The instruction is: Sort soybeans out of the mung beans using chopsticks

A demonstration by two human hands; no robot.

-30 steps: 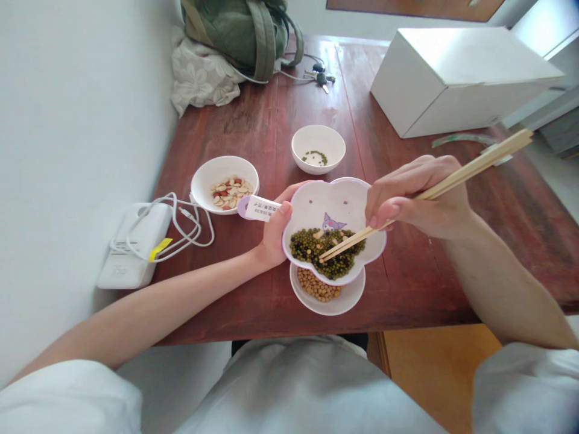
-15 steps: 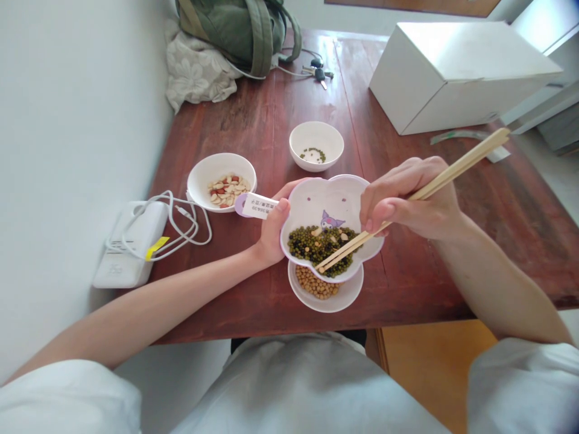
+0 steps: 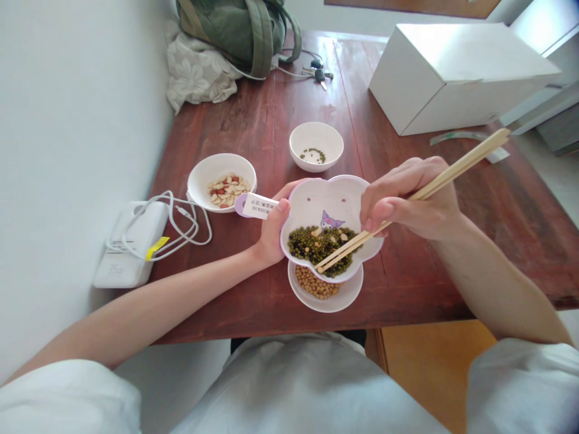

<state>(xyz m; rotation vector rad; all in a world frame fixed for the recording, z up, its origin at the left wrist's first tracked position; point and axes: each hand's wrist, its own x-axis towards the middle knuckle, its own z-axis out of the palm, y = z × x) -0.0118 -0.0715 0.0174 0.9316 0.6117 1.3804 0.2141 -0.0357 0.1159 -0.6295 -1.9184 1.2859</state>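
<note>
My left hand is closed on the handle side of a white, lilac-rimmed cartoon bowl, tilted toward me. Inside it lie mung beans mixed with a few pale pieces. Wooden chopsticks are gripped in my right hand; their tips touch the near inner edge of the bowl, with what looks like a soybean at them. Partly hidden beneath is a white bowl of soybeans. Another white bowl at left holds peanuts. A farther white bowl has some mung beans on its bottom.
A white power bank with a coiled cable lies at the left by the wall. Farther back are a green bag, a floral cloth and keys. A large white box stands back right on the wooden table.
</note>
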